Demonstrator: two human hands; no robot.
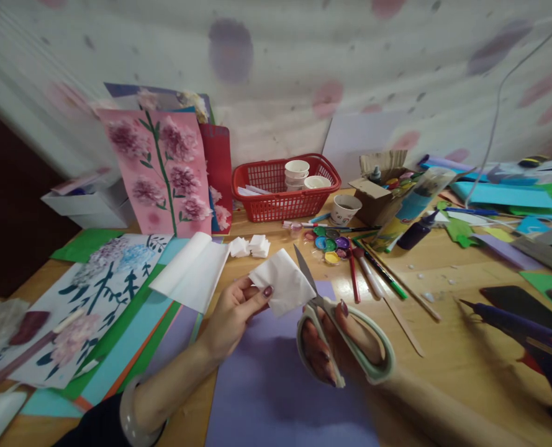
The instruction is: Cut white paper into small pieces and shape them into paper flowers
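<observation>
"Centrally, what does the left hand [229,313] have hold of?"

"A white paper square [282,282], pinched at its left edge, thumb in front and fingers behind. The hand is closed just far enough to grip it."

"How does the square look?"

"Plain, thin and soft, with faint creases across its face. It is turned cornerwise, one corner pointing up and another toward the right. Layers may be folded together, but their number cannot be told."

"And the right hand [338,343]?"

"It is curled through the handles of a pair of scissors [320,302], thumb in one loop, fingers in the other. The loops stand apart and are pale green and whitish. One grey blade slants to the upper left, beside the square's right edge; the second cannot be clearly made out."

"What lies around them?"

"Below, at bottom centre, a purple sheet [276,391]. Left of centre, a partly curled white paper [194,273]; just above the square, small white pieces [258,246] in a cluster. Right of centre, paint pots [331,243]; at the right edge, a dark glue gun [513,321]."
</observation>
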